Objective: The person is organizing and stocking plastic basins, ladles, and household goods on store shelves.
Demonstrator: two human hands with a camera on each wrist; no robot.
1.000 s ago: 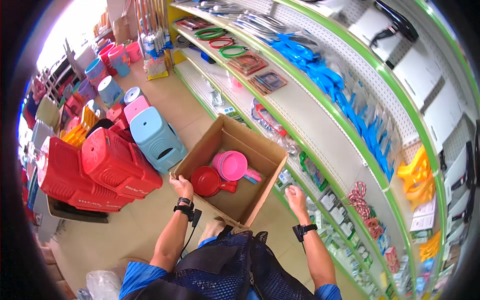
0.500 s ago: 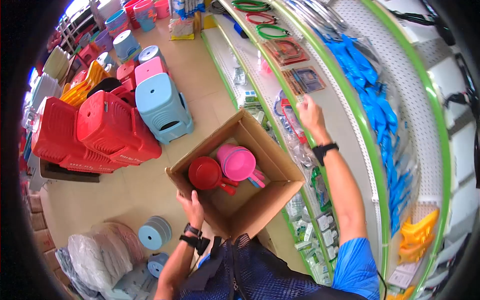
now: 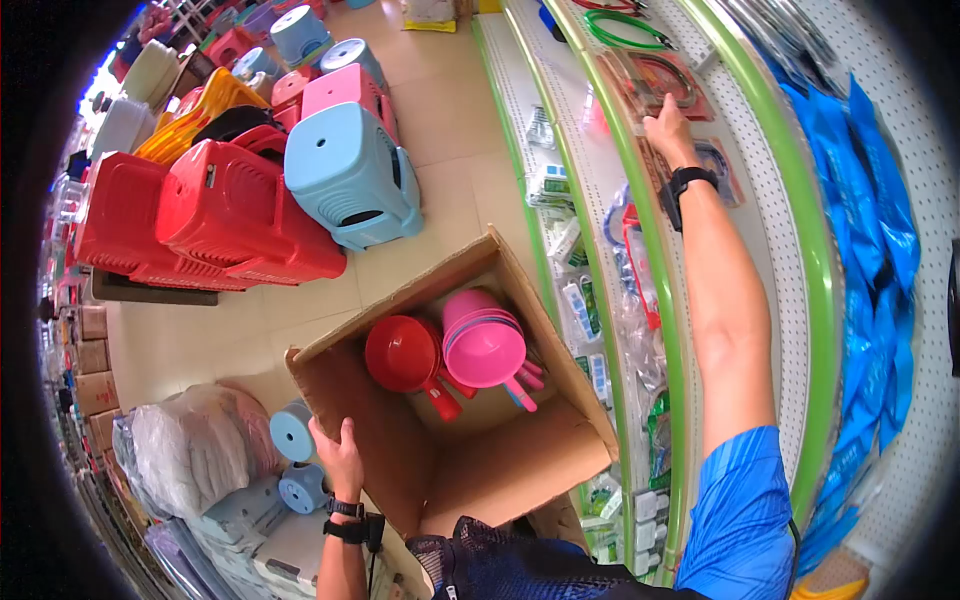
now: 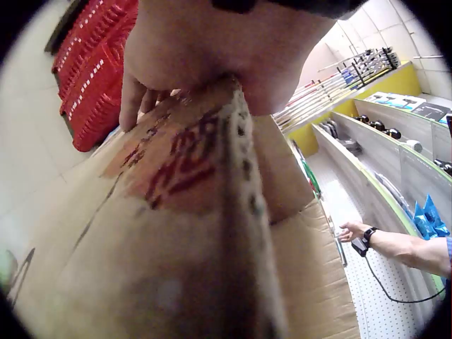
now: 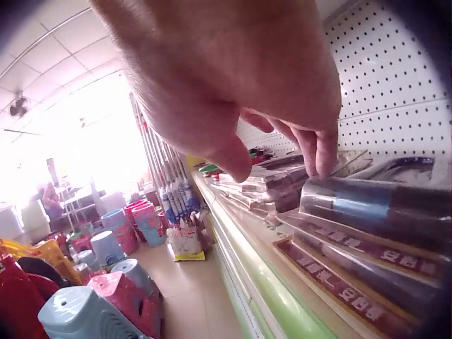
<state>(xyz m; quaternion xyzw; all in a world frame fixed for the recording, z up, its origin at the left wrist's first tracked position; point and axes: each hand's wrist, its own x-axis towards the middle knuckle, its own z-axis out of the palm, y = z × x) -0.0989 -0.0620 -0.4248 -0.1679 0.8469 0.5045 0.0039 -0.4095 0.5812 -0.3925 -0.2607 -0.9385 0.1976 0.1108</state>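
Observation:
A cardboard box [image 3: 500, 470] stands open at the body's front; inside lie red dippers [image 3: 400, 352] and a stack of pink and blue dippers [image 3: 485, 352]. My left hand [image 3: 340, 462] grips the box's near left wall; in the left wrist view that hand [image 4: 212, 49] is bent over the cardboard edge [image 4: 169, 240]. Out over the shelf, my right hand [image 3: 672, 138] is at flat packages [image 3: 655, 80]. The right wrist view shows the hand [image 5: 240, 85] with thumb and fingers apart above clear-wrapped packs [image 5: 272, 180]; whether the fingertips touch them I cannot tell.
Red stools [image 3: 220, 220] and a blue stool [image 3: 345, 165] are stacked on the left. Green-edged shelves [image 3: 820, 330] run along the right, with blue packages [image 3: 870, 250] on them. Plastic-wrapped goods [image 3: 195, 450] lie at the lower left.
The right hand has moved from beside the box up and out over the shelf packages. The view has shifted, with the box now lower. The left hand has stayed at the box wall.

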